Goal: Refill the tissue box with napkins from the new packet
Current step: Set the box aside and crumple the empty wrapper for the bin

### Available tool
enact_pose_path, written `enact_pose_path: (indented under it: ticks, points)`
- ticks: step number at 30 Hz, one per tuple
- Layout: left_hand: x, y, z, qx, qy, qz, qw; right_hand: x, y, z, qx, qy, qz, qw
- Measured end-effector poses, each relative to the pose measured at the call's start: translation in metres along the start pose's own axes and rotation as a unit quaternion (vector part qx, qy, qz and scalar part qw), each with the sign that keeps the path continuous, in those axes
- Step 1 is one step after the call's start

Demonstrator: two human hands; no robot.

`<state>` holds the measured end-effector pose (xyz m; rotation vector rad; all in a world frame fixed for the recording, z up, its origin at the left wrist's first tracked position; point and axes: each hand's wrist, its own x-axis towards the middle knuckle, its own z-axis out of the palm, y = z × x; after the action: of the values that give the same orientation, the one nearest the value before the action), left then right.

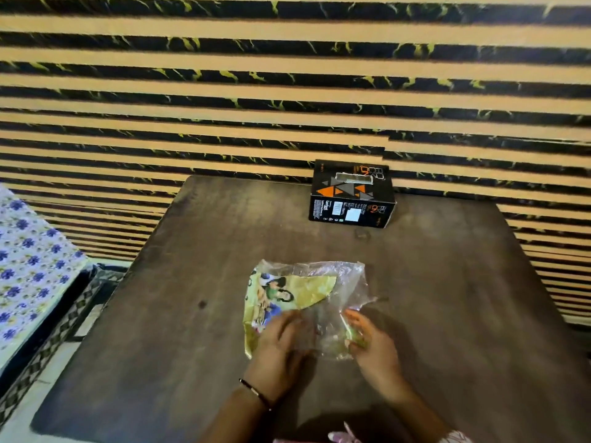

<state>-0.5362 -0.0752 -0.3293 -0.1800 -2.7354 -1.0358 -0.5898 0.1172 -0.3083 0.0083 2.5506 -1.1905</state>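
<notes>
A black tissue box (351,193) with orange triangles stands at the far edge of the dark wooden table (160,314), its top slot showing something pale inside. Near me lies a clear plastic packet (307,295) with a yellow-green printed picture, flat and crumpled. My left hand (278,343) presses on the packet's near left part. My right hand (371,343) grips the packet's near right corner, fingers curled into the plastic. No loose napkins are visible.
A striped black-and-tan wall panel (287,91) rises right behind the table. A bed with a blue floral sheet (28,266) stands to the left, with a patterned floor strip (64,330) between it and the table.
</notes>
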Motion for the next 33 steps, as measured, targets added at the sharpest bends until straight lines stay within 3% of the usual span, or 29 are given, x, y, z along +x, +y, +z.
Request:
enact_pose_path:
  ticks: [3, 6, 9, 12, 15, 19, 21, 23, 24, 25, 28, 31, 33]
  points:
    - [0.007, -0.006, -0.001, 0.146, 0.044, -0.112, 0.982, -0.009, 0.008, -0.011, -0.005, 0.011, 0.019, 1.0]
    - [0.018, -0.008, 0.003, 0.088, -0.009, -0.224, 0.971, -0.015, 0.012, -0.016, -0.006, 0.004, 0.024, 1.0]
    - [0.026, -0.001, 0.008, -0.038, -0.032, -0.168, 0.984, -0.018, 0.009, -0.017, 0.032, -0.01, 0.028, 0.999]
    - [0.027, 0.02, 0.012, -0.143, -0.089, -0.096, 0.981, -0.019, -0.003, -0.014, 0.184, -0.017, 0.048, 0.982]
    - [0.027, 0.041, 0.019, -0.12, -0.14, -0.051, 0.982, -0.026, -0.023, -0.01, 0.293, -0.063, 0.043, 0.953]
    - [0.03, 0.038, 0.023, -0.086, -0.053, -0.109, 0.989, -0.028, -0.031, -0.017, 0.324, -0.141, 0.061, 0.933]
    - [0.031, 0.025, 0.022, -0.066, -0.029, -0.123, 0.99, -0.025, -0.024, -0.026, 0.297, -0.063, 0.041, 0.952]
    - [0.032, 0.022, 0.017, -0.074, -0.016, -0.11, 0.991, -0.022, -0.016, -0.039, 0.213, 0.075, -0.001, 0.974]
    - [0.032, 0.024, 0.014, -0.083, -0.018, -0.093, 0.992, -0.02, -0.012, -0.043, 0.165, 0.103, -0.022, 0.981]
    - [0.033, 0.029, 0.013, -0.092, -0.023, -0.07, 0.993, -0.02, -0.013, -0.046, 0.143, 0.092, -0.04, 0.985]
    - [0.039, 0.049, 0.007, -0.163, -0.058, -0.019, 0.985, -0.016, -0.014, -0.037, 0.169, -0.034, -0.051, 0.984]
    - [0.045, 0.069, -0.005, -0.251, -0.096, -0.002, 0.963, -0.02, -0.016, -0.036, 0.326, -0.121, -0.001, 0.938]
    - [0.047, 0.076, -0.009, -0.301, -0.118, -0.02, 0.946, -0.022, -0.015, -0.042, 0.369, -0.136, 0.025, 0.919]
